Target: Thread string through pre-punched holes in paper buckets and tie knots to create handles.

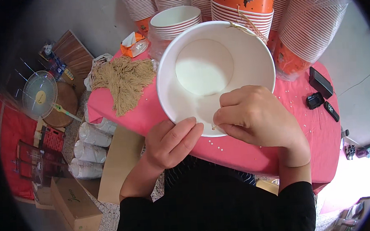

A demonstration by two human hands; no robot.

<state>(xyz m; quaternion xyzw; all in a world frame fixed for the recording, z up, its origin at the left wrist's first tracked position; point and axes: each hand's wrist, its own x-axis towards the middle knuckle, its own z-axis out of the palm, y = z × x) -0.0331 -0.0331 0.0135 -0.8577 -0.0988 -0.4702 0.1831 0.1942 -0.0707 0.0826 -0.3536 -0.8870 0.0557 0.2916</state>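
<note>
Pinching what seems a small cord end (214,127) with the tightly curled right hand (252,117), the nearer one, at the bucket's (216,82) near rim. Steadying that rim, farther left, with the half-curled left hand (169,142). Lying just beyond both, over the pink table (245,156), mouth up, long axis sloping down and slightly far-left. Looking white and smooth inside (brown string (253,28) at the far-right rim).

We See a Big White Tub (233,77)

Our left hand (169,143) holds the near rim of the tub. Our right hand (254,116) is close by, its fingers curled together at the same rim. Brown string (253,27) sits at the far rim. On the pink surface (246,158), we see a heap of tan strings (126,81) on the left, near an orange tissue pack (134,43). Tall stacks of tubs (310,23) stand behind.
</note>
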